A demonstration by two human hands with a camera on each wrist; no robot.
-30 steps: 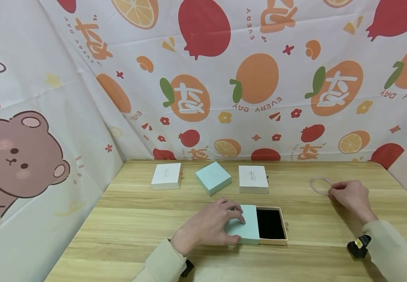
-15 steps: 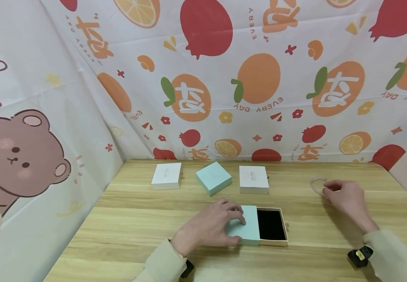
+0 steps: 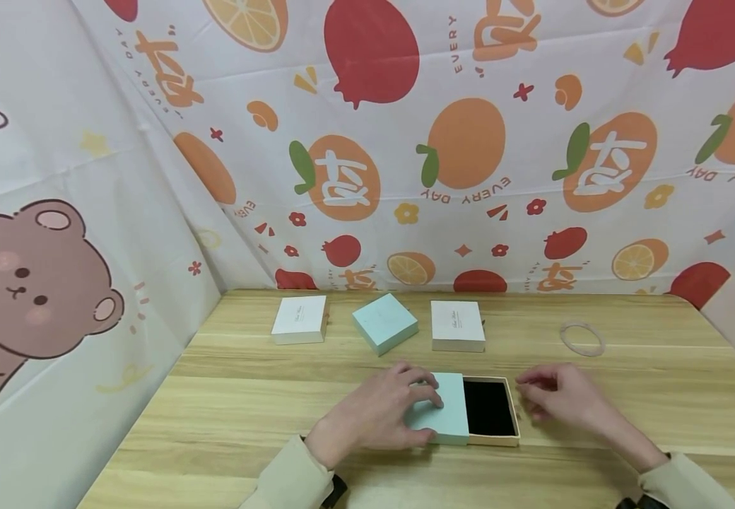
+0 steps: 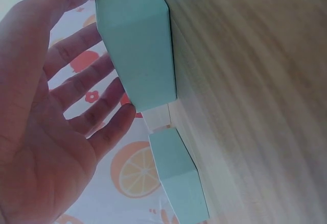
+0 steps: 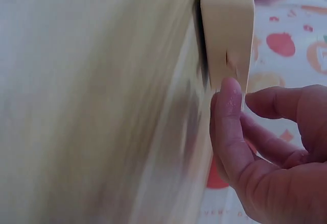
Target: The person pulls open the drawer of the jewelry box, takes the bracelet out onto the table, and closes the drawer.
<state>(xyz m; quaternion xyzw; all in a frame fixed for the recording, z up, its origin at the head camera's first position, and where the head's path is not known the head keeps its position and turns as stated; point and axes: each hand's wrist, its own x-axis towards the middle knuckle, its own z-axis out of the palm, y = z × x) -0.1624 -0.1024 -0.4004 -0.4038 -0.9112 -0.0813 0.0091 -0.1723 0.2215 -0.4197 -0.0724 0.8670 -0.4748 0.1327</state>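
Note:
A mint-green drawer-style gift box (image 3: 451, 396) lies near the middle front of the table, its black-lined inner tray (image 3: 490, 408) pulled partway out to the right. My left hand (image 3: 383, 406) rests on the sleeve with fingers spread; in the left wrist view the fingertips (image 4: 110, 63) touch along its top edge. Just beyond the tray's right end is my right hand (image 3: 561, 396), thumb and fingers slightly apart. In the right wrist view, its fingertips (image 5: 230, 89) are right by the small ribbon pull tab (image 5: 232, 66). Farther right, a pale translucent bangle (image 3: 601, 346) lies on the table.
At the back stand a white box (image 3: 300, 318), a second mint box (image 3: 385, 320) turned at an angle, and another white box (image 3: 456, 322). A fruit-print cloth (image 3: 406, 177) hangs behind the wooden table (image 3: 234, 396), with a bear-print cloth (image 3: 30, 283) on the left.
My right hand has let go of the bangle, leaving it on the table, and moved left and nearer to the tray's end. My left hand stays on the mint box.

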